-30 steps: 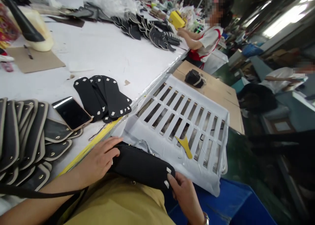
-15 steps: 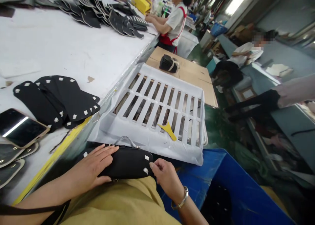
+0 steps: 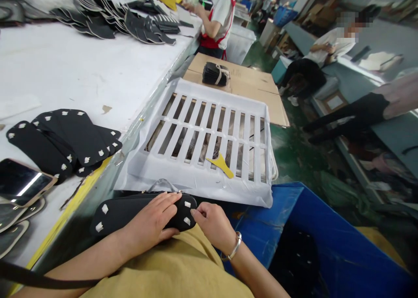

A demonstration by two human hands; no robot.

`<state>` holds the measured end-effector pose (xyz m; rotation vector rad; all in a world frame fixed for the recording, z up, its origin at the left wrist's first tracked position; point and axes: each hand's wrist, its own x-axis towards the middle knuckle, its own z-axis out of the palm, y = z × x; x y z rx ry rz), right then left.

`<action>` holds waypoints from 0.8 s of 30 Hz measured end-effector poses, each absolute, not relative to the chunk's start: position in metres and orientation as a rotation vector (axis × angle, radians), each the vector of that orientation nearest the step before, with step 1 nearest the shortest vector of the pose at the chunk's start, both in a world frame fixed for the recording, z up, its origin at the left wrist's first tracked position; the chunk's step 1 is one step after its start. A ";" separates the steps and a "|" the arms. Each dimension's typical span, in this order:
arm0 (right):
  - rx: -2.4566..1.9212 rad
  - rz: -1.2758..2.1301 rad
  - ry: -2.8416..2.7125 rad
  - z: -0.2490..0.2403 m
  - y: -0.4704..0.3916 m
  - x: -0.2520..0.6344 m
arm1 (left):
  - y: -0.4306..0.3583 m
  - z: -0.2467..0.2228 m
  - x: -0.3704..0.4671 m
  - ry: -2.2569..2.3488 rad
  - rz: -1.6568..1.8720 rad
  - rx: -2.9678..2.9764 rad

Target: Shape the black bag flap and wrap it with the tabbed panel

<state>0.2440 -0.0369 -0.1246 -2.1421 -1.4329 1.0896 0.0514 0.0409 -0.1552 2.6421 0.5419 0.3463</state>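
Observation:
A long black panel (image 3: 124, 209) with rounded ends and small white tabs near both ends lies across my lap, against the yellow cloth (image 3: 189, 263). My left hand (image 3: 160, 215) rests flat on its right half, fingers stretched out. At the panel's right end, my right hand (image 3: 212, 224) pinches the edge between thumb and curled fingers, close to a white tab. Just behind the panel shows a thin looped strap (image 3: 161, 182) with metal bits. Similar black panels (image 3: 75, 132) lie fanned out on the white table to the left.
A white slatted rack (image 3: 196, 174) stands ahead, bearing a yellow scraper-like tool (image 3: 222, 165). Behind it, a tied black bundle (image 3: 215, 74) sits on cardboard (image 3: 254, 93). A blue bin (image 3: 336, 237) is at right, a phone (image 3: 26, 182) at left. Other people are farther off.
My left hand has slid right along the black panel, uncovering the white tabs at its left end. My right hand has shifted slightly left with the panel's end. The view has turned slightly.

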 end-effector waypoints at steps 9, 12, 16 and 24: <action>-2.157 1.033 -1.577 -0.129 -0.030 0.250 | 0.038 -0.152 0.051 0.493 0.294 2.762; -2.118 1.160 -1.494 -0.138 -0.036 0.258 | 0.037 -0.151 0.053 0.480 0.266 2.787; -2.003 1.393 -1.247 -0.152 -0.048 0.261 | 0.035 -0.149 0.055 0.495 0.240 2.783; -2.061 1.213 -1.274 -0.153 -0.050 0.247 | 0.028 -0.147 0.055 0.561 0.259 2.753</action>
